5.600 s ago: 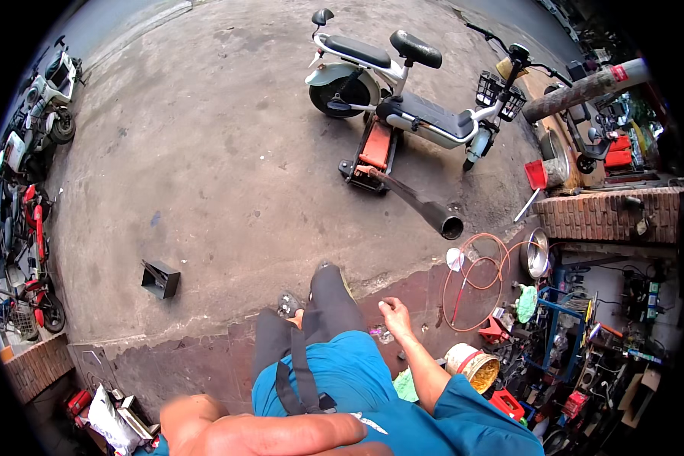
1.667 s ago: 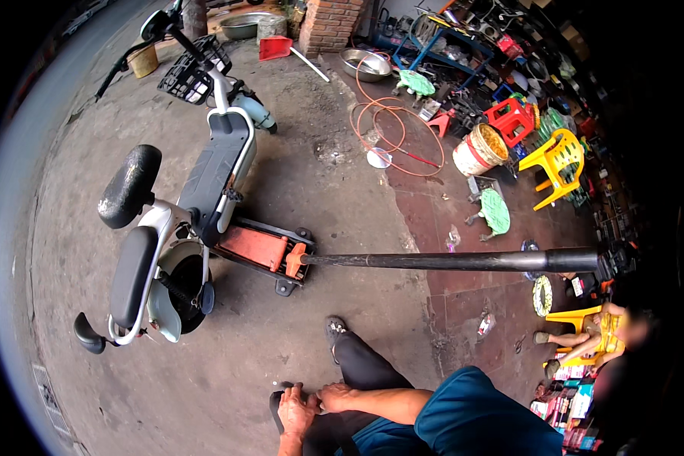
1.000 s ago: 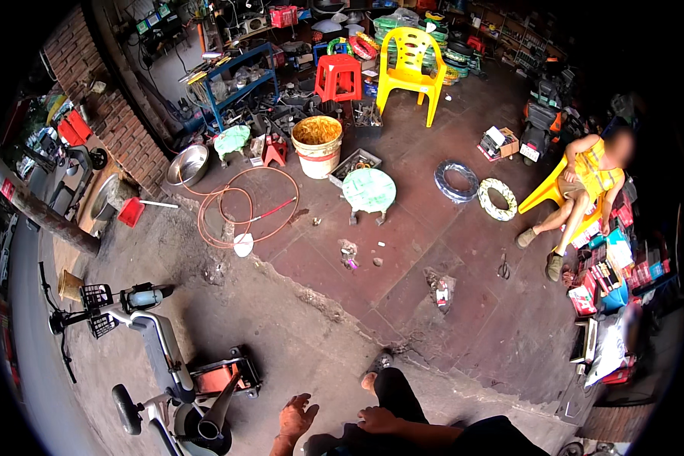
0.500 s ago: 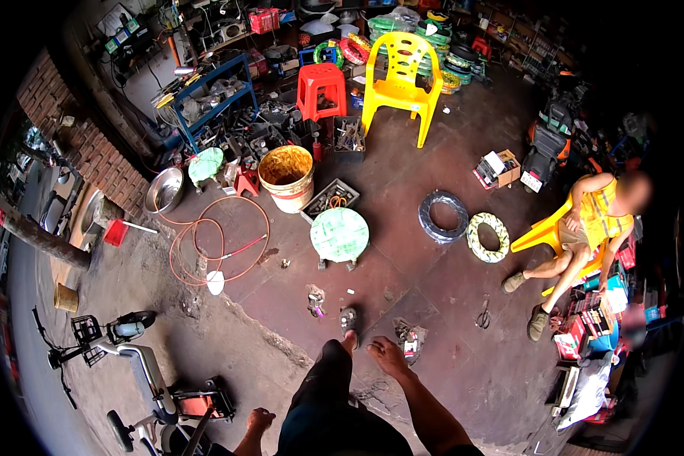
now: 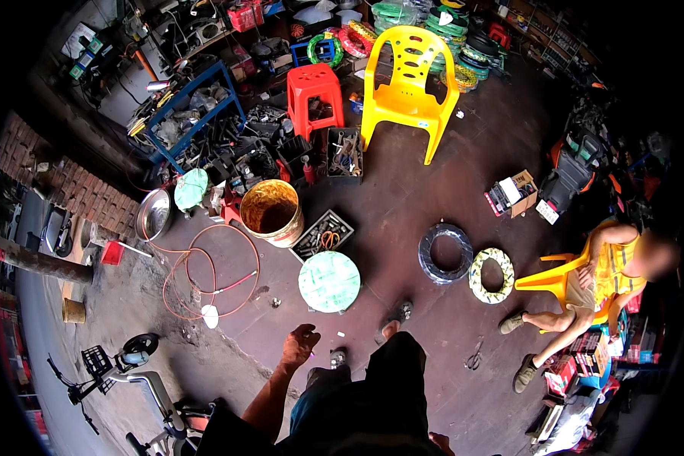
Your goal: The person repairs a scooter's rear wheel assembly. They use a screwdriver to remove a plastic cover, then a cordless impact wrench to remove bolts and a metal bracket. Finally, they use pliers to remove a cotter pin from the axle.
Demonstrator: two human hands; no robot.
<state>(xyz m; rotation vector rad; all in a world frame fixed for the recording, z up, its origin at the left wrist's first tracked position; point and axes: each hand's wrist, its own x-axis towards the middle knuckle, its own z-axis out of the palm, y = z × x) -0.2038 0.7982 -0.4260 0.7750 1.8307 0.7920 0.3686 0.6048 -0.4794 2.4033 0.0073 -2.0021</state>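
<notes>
A dark reddish floor [image 5: 391,220] covers most of the room, its ragged edge meeting grey concrete [image 5: 232,353] at the left. On the concrete stands a scooter [image 5: 158,399], with a brick wall [image 5: 80,186] beyond. Loose parts crowd around a blue rack [image 5: 234,93] at the back left. At the right, a person [image 5: 623,262] sits with one arm bent across the lap. A yellow chair [image 5: 409,95] stands beside a red stool [image 5: 315,91]; nearer are a stained bucket [image 5: 291,228] and a round green stool [image 5: 329,282], just beyond the left hand [image 5: 299,348]. That hand hangs above the floor, fingers loosely bent and slightly apart. The right hand [image 5: 441,442] barely shows at the lower edge; I cannot tell how its fingers stand.
</notes>
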